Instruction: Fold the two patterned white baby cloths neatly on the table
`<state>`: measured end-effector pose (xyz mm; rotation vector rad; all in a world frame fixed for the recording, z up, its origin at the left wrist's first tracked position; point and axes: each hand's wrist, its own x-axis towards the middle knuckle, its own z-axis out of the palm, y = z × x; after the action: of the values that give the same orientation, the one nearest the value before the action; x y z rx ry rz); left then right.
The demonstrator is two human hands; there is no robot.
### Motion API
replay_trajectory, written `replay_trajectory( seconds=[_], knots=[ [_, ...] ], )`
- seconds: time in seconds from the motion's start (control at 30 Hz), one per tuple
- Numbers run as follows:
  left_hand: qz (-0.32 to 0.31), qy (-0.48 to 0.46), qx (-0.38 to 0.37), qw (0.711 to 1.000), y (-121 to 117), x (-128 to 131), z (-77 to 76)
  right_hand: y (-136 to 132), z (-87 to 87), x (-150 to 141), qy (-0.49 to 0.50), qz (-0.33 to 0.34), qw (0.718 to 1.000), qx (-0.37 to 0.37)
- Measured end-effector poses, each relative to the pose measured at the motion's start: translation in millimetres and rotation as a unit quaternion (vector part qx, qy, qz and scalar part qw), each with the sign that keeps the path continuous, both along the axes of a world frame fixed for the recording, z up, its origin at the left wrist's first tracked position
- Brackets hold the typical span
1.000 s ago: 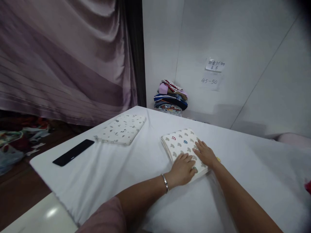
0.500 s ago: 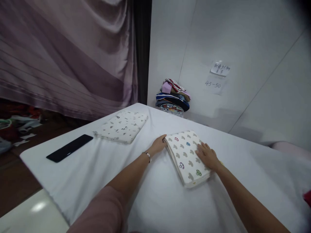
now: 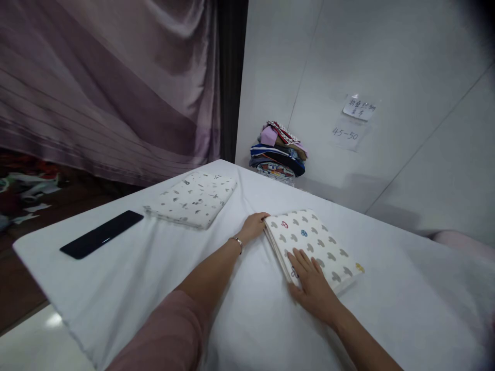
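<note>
A folded white cloth [image 3: 323, 242] printed with grey mushrooms and a few coloured ones lies on the white-covered table in front of me. My left hand [image 3: 255, 226], with a bracelet at the wrist, holds the cloth's far left corner, fingers curled over the edge. Across its near left part rests my right hand [image 3: 311, 283], open, its fingers stretched out and its thumb by the near edge. Beneath the right palm, part of the print is covered. Farther left lies a second folded cloth [image 3: 195, 201], white with small dark motifs, untouched.
A flat black slab [image 3: 102, 234] lies near the table's left edge. Behind the far edge, a stack of folded fabrics [image 3: 278, 152] stands against the wall. Handwritten paper signs [image 3: 346, 135] hang there. A draped curtain [image 3: 116, 93] covers the left side.
My right hand has moved from the cloth's right side to its near left part. The cloth's right side now lies spread farther right. My left hand stays at the corner.
</note>
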<state>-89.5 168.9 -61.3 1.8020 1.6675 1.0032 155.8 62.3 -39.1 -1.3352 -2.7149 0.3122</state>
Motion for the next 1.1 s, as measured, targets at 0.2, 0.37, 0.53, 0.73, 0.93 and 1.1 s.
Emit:
replay_trajectory(
  seconds=[0.2, 0.37, 0.53, 0.73, 0.93, 1.1],
  knots=[
    [0.016, 0.029, 0.015, 0.999, 0, -4, 1.0, 0, -3.7, 0, -0.014, 0.007, 0.999, 0.033],
    [0.023, 0.035, 0.029, 0.999, -5, -5, 4.0, -3, 0.9, -1, -0.031, 0.004, 0.999, 0.028],
    [0.024, 0.029, 0.040, 0.999, -10, -7, 7.4, -6, 3.5, -1, -0.046, 0.005, 0.999, 0.023],
    [0.024, -0.001, 0.021, 1.000, -11, -13, -0.7, -6, 0.3, -3, -0.050, 0.004, 0.998, 0.030],
    [0.015, -0.041, 0.008, 0.999, -9, -14, -7.7, -7, 6.8, -4, -0.062, -0.008, 0.998, 0.012],
    [0.011, -0.061, 0.005, 0.998, -8, -14, -10.0, -11, 18.4, -10, -0.046, -0.015, 0.999, -0.024]
  ],
)
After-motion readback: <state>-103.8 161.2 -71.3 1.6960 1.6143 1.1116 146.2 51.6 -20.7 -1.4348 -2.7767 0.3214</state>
